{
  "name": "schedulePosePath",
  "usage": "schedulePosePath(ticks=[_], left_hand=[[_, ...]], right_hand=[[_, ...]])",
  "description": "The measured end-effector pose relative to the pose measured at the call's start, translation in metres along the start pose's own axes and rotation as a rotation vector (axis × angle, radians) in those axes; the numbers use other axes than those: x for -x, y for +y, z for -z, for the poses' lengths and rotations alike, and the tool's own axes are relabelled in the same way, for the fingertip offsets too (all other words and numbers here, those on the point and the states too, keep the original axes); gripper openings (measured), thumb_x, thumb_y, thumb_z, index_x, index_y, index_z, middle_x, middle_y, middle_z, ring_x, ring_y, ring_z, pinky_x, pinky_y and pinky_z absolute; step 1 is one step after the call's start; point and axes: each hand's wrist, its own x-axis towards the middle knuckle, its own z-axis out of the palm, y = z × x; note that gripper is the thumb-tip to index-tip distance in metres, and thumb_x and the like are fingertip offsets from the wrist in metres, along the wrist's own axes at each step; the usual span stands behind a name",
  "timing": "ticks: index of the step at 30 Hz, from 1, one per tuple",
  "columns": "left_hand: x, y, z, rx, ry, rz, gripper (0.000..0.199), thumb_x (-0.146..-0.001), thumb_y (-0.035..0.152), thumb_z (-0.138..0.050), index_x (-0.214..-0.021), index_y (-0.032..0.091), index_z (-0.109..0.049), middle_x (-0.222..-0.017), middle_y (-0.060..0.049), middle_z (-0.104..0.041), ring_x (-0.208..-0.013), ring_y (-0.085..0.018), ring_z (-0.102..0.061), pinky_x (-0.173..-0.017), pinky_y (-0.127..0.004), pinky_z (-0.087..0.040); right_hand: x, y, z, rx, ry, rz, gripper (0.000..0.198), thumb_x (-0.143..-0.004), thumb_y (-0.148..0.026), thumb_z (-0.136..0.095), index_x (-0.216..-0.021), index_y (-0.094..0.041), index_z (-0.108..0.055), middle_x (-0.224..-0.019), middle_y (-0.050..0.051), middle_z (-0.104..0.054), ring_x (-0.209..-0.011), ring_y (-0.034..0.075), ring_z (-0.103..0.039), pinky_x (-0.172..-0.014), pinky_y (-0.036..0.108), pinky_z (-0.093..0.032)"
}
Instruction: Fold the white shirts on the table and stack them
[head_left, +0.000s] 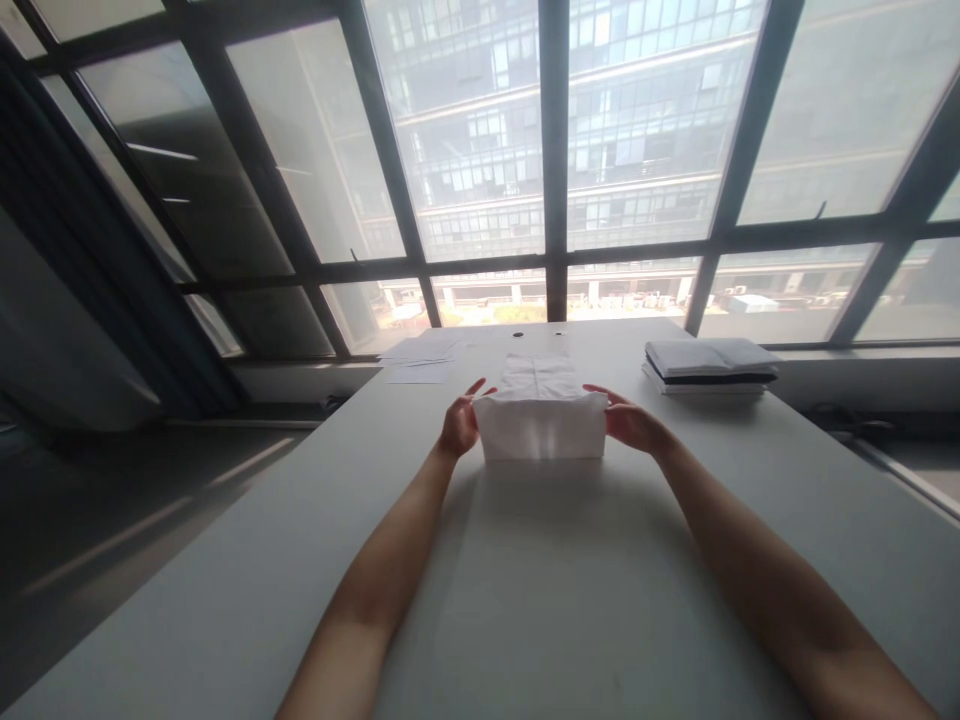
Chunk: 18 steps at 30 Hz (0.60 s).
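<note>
A white piece of thin cloth [540, 430] is in front of me at the middle of the table. Its near part is raised as an upright panel, and the far part lies creased on the tabletop behind. My left hand [460, 424] grips the panel's upper left corner, with some fingertips hidden by the fabric. At the upper right corner, my right hand [631, 422] pinches the same cloth. The panel's lower edge is at or just above the table; I cannot tell which.
On the right of the white table [547, 600] is a stack of folded white cloths [709, 358] with a dark layer in it. Thin white sheets [420, 358] lie at the far left. Large framed windows [480, 130] rise beyond, and a dark curtain [97, 230] hangs left.
</note>
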Motion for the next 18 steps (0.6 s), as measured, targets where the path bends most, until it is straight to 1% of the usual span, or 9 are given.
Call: schedulePosePath(ticks=[2,5,6,8,10,13,14,16,18], left_hand=[[0.005,0.006,0.011,0.043,-0.108,0.04,0.06,-0.099,0.056,-0.046,-0.151,0.026,-0.053,-0.141,-0.014,-0.063,-0.099,-0.024,-0.072,-0.083,-0.039,-0.059],[0.008,0.007,0.02,0.113,-0.239,0.083,0.064,-0.099,0.063,-0.039,-0.152,0.031,-0.052,-0.145,-0.012,-0.062,-0.083,-0.018,-0.072,-0.073,-0.033,-0.057],[0.008,0.006,0.019,0.12,-0.256,0.082,0.063,-0.099,0.062,-0.041,-0.152,0.031,-0.052,-0.146,-0.012,-0.062,-0.083,-0.017,-0.072,-0.072,-0.032,-0.057],[0.007,0.003,0.013,0.101,-0.277,0.068,0.061,-0.098,0.058,-0.046,-0.15,0.027,-0.054,-0.145,-0.014,-0.062,-0.091,-0.019,-0.073,-0.076,-0.031,-0.057],[0.004,-0.001,0.001,-0.034,-0.265,0.045,0.058,-0.098,0.052,-0.052,-0.147,0.021,-0.055,-0.14,-0.016,-0.065,-0.101,-0.022,-0.073,-0.082,-0.032,-0.057],[0.0,-0.008,-0.024,-0.437,-0.183,0.022,0.045,-0.096,0.042,-0.058,-0.132,0.015,-0.064,-0.123,-0.016,-0.073,-0.1,-0.023,-0.074,-0.083,-0.033,-0.057],[-0.001,-0.012,-0.034,-0.55,-0.153,0.018,0.04,-0.095,0.039,-0.06,-0.125,0.014,-0.067,-0.116,-0.015,-0.075,-0.097,-0.024,-0.074,-0.082,-0.033,-0.057],[0.001,-0.02,-0.055,-0.676,-0.113,0.012,0.032,-0.091,0.037,-0.066,-0.111,0.013,-0.072,-0.106,-0.014,-0.076,-0.095,-0.025,-0.073,-0.085,-0.036,-0.056],[0.007,-0.029,-0.073,-0.738,-0.085,-0.006,0.031,-0.087,0.036,-0.073,-0.108,0.014,-0.074,-0.106,-0.014,-0.076,-0.103,-0.028,-0.07,-0.095,-0.04,-0.052]], right_hand=[[0.01,-0.007,0.005,-0.004,-0.091,-0.086,0.066,-0.08,-0.042,-0.063,-0.143,-0.024,-0.055,-0.095,0.004,-0.069,-0.089,0.022,-0.068,-0.083,0.038,-0.056],[0.014,-0.006,0.005,-0.04,-0.176,-0.133,0.064,-0.085,-0.047,-0.06,-0.144,-0.024,-0.054,-0.089,0.002,-0.066,-0.091,0.024,-0.069,-0.086,0.044,-0.056],[0.013,-0.004,0.004,-0.056,-0.181,-0.122,0.062,-0.085,-0.046,-0.06,-0.143,-0.024,-0.054,-0.092,0.003,-0.067,-0.095,0.024,-0.069,-0.089,0.045,-0.055],[0.009,0.002,0.0,-0.086,-0.15,-0.08,0.057,-0.086,-0.041,-0.061,-0.141,-0.025,-0.057,-0.101,0.005,-0.07,-0.104,0.024,-0.069,-0.094,0.043,-0.054],[0.003,0.01,-0.003,-0.107,-0.083,-0.032,0.053,-0.086,-0.038,-0.063,-0.137,-0.026,-0.061,-0.108,0.006,-0.072,-0.111,0.023,-0.067,-0.097,0.041,-0.053],[-0.008,0.023,-0.005,-0.051,0.064,0.032,0.048,-0.083,-0.035,-0.067,-0.13,-0.026,-0.065,-0.111,0.007,-0.073,-0.107,0.022,-0.069,-0.09,0.035,-0.054],[-0.013,0.028,-0.007,0.012,0.121,0.059,0.046,-0.082,-0.035,-0.067,-0.127,-0.025,-0.067,-0.11,0.007,-0.073,-0.102,0.022,-0.07,-0.085,0.033,-0.055],[-0.022,0.039,-0.012,0.246,0.217,0.145,0.041,-0.082,-0.036,-0.065,-0.12,-0.022,-0.07,-0.106,0.009,-0.074,-0.092,0.022,-0.071,-0.078,0.033,-0.055],[-0.029,0.051,-0.022,0.487,0.258,0.232,0.035,-0.083,-0.036,-0.064,-0.112,-0.019,-0.073,-0.101,0.01,-0.074,-0.085,0.022,-0.069,-0.078,0.037,-0.055]])
